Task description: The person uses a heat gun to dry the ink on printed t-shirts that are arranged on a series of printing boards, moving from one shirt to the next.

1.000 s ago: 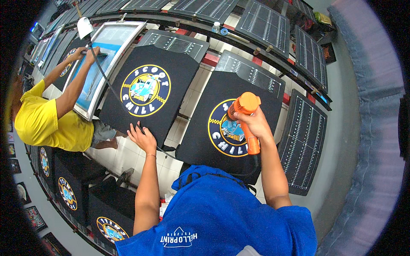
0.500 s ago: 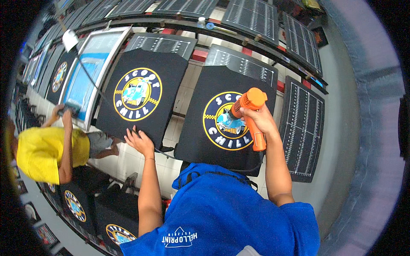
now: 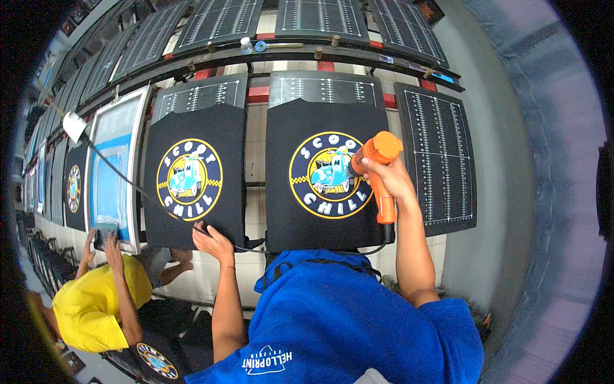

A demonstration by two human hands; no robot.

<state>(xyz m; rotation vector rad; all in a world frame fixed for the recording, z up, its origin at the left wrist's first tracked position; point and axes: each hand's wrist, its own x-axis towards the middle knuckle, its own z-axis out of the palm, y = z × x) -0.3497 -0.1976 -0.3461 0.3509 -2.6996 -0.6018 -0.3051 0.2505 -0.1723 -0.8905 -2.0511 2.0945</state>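
Note:
My right hand is wrapped around the handle of an orange heat gun. The gun's dark nozzle points left, over the round scooter print of a black T-shirt. From the handle's base a black cord loops past my waist to my left hand and on toward the upper left. My left hand is closed around this cord, at the lower edge of a second black T-shirt bearing the same print. Both shirts lie flat on dark printing boards marked with white scales.
At the left, a person in a yellow shirt has both hands at the near end of a framed screen with blue areas. A bare printing board is at my right. A white hanging fixture and a rail lie beyond.
My view has turned, so the boards stand straighter. My left hand's fingers have gone from spread to curled around the cord. The heat gun stays over the right shirt's print.

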